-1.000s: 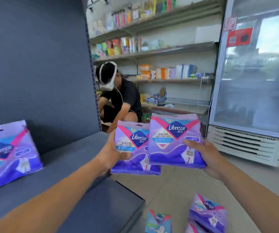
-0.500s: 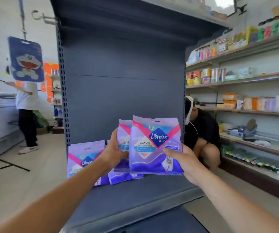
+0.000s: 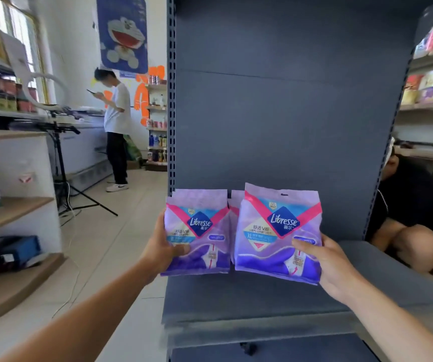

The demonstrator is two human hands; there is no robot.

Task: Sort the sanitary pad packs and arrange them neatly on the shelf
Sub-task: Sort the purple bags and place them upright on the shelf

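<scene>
Two purple Libresse sanitary pad packs are held upright over the dark grey shelf (image 3: 262, 296). My left hand (image 3: 160, 248) grips the left pack (image 3: 199, 231) at its lower left corner, thumb across the front. My right hand (image 3: 325, 259) grips the right pack (image 3: 275, 231) at its lower right corner. The two packs are side by side, nearly touching. Behind them, at the shelf's back left, part of another purple pack (image 3: 234, 202) shows in the gap between them; the rest of it is hidden.
The shelf's grey back panel (image 3: 288, 113) rises behind. A person in a white shirt (image 3: 116, 111) stands at the left by a tripod (image 3: 64, 163). Wooden shelves (image 3: 14, 210) sit far left. A person in black (image 3: 408, 212) crouches at the right by stocked shelves (image 3: 432, 100).
My view has swung left onto the grey shelf. Both hands carried the packs over it and spread them from overlapping to side by side.
</scene>
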